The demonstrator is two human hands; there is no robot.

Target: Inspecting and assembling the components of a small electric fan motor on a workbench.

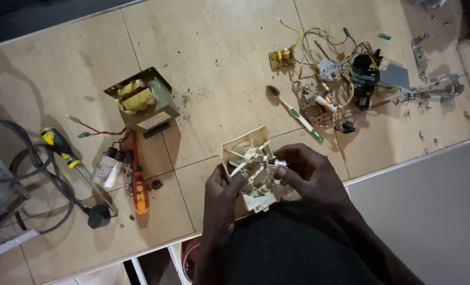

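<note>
Over the table's near edge, we gripped the cream plastic latch frame in both hands, left hand clamping its side, right hand pinching a small metal part. We judged the thin ribs might snap under twisting, or the part could drop.

bare hands, bare forearms, black clothing

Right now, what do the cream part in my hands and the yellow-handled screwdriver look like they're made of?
The cream part looks like moulded plastic, matte and slightly yellowed, with thin ribs and clips; a small shiny piece on it seems metal. The screwdriver has a glossy yellow-and-black handle, probably plastic or rubber, and a grey shaft with a metallic sheen, likely steel.
</note>
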